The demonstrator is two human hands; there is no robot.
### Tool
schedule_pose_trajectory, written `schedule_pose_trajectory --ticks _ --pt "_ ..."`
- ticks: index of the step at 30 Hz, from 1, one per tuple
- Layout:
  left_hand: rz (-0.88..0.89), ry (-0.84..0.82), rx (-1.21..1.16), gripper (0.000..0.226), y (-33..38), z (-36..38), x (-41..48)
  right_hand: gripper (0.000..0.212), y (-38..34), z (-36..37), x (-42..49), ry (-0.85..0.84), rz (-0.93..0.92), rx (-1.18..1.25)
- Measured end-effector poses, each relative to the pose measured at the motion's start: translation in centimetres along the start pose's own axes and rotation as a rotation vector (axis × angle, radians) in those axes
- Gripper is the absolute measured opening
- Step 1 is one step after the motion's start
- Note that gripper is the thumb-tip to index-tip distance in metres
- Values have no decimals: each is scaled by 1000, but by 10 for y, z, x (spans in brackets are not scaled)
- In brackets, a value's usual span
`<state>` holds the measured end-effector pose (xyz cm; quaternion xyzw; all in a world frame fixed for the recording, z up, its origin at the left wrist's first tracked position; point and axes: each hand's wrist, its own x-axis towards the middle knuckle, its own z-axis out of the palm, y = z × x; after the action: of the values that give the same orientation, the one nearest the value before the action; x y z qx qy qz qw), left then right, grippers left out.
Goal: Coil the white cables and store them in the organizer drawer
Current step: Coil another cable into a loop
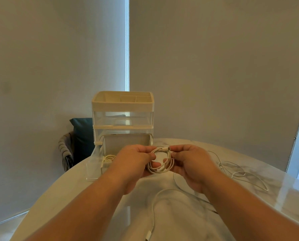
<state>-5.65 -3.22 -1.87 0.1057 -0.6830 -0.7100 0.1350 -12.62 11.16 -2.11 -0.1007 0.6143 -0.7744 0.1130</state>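
Just above the middle of the counter, a coiled white cable hangs between two bare hands, clear of the marble top. The left hand takes the coil's nine o'clock side, its grip closed on the loops with the thumb over the front and the fingers curled behind. The right hand has a narrow grip at the coil's one o'clock edge, thumb and forefinger pinching the strands just beside the cable's connector. One strand drops from the coil's four o'clock side to the counter; whether it joins anything lying there cannot be told.

At nine o'clock from the coil, the clear drawer stands pulled out of the organizer's lowest level, and a second coil of white cable lies inside it. A pale inner wall rises at the drawer's back; what it is cannot be told. At twelve o'clock stands the organizer itself, clear-sided with cream bands and a divided cream tray on top.

At six o'clock a loose cable curves along the counter toward the near edge, ending in a plug. At three to four o'clock a thin cable sprawls in open loops on the marble, well apart from the hands.

Beyond the counter's edge at ten o'clock is a chair with a dark teal cushion. Drawn blinds fill the background.
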Motion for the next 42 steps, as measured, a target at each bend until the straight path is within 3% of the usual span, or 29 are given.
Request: schedule_pose_trajectory --ticks 8,12,19,22,25,27,34,38,42 --pt "90 83 144 20 -3 3 -2 26 -1 7 -14 -74 -100 3" --pt "100 52 179 25 -3 1 0 25 1 4 -12 -119 -165 -228" --pt "250 31 675 17 1 -7 0 36 11 3 -2 -111 -242 -306" --pt "253 -10 611 15 1 -11 2 39 11 4 -1 -128 -244 -270" --pt "179 -183 389 25 1 -11 1 38 10 2 -2 -142 -234 -261" --pt "197 -208 509 20 0 -11 1 36 11 1 -2 -149 -239 -259" --pt "315 -112 940 22 -6 -5 -1 29 21 8 -2 -136 -312 -334" --pt "373 -28 936 25 -11 -1 0 34 19 7 -3 -126 -361 -379" --pt "364 50 794 26 -12 1 0 28 18 7 -4 -200 -230 -421"
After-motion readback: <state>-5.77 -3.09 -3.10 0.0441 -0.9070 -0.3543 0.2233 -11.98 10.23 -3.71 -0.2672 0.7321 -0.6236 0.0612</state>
